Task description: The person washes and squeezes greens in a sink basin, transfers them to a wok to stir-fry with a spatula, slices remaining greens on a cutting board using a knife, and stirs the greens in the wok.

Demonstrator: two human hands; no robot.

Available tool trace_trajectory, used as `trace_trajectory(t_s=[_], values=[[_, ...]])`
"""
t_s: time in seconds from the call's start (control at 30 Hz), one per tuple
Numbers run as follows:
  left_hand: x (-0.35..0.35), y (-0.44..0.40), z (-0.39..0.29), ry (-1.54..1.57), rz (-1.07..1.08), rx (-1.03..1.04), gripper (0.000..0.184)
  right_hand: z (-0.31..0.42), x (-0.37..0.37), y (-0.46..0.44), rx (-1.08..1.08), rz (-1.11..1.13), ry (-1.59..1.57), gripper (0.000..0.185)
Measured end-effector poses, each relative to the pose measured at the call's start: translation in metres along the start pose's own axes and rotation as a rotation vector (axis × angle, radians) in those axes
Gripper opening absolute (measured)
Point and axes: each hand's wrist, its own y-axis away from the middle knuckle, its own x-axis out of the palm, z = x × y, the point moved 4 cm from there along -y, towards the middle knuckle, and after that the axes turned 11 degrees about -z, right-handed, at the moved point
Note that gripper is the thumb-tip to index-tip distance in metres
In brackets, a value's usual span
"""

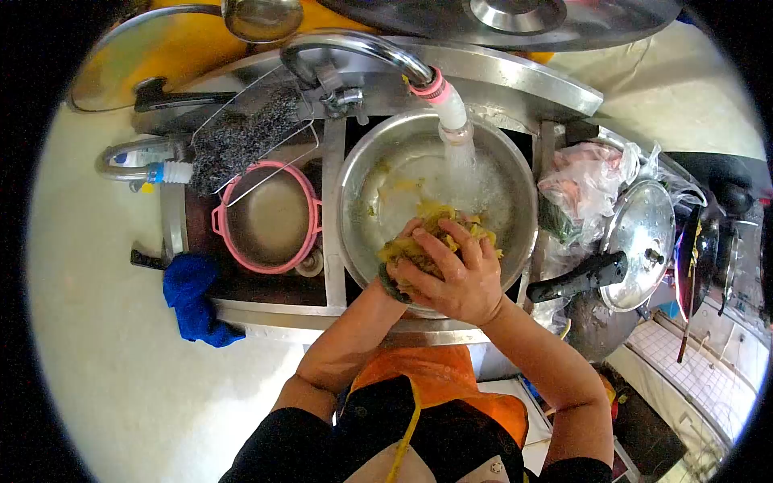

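Observation:
My right hand [463,282] presses down over a clump of yellow-green leafy vegetables [441,219], its fingers bent around the top. Beneath the clump is my left hand [411,228], mostly hidden, cupping it from below. Both hands are above the near side of a large metal basin [351,241] set in the sink. Cloudy water and a few loose yellow leaf bits are in the basin. From the faucet [456,129], water runs into it behind my hands.
To the left, a pink-rimmed basket [268,268] sits in the other sink bay, below a wire rack [314,133] with a dark scrubber [241,137]. A blue cloth [193,302] hangs at the edge. Plastic bags [588,181] and a pot lid [638,241] lie right.

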Motion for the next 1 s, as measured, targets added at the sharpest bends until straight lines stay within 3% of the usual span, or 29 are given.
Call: trace_trajectory(t_s=[0.47, 1.0], values=[[-0.044, -0.022, -0.009, -0.26, -0.33, 0.117, 0.045, -0.006, 0.034, -0.012, 0.133, 0.028, 0.024, 0.013], [-0.07, -0.029, 0.002, -0.391, -0.501, 0.126, 0.041, -0.027, 0.054, 0.0, 0.241, 0.02, -0.037, 0.016]])
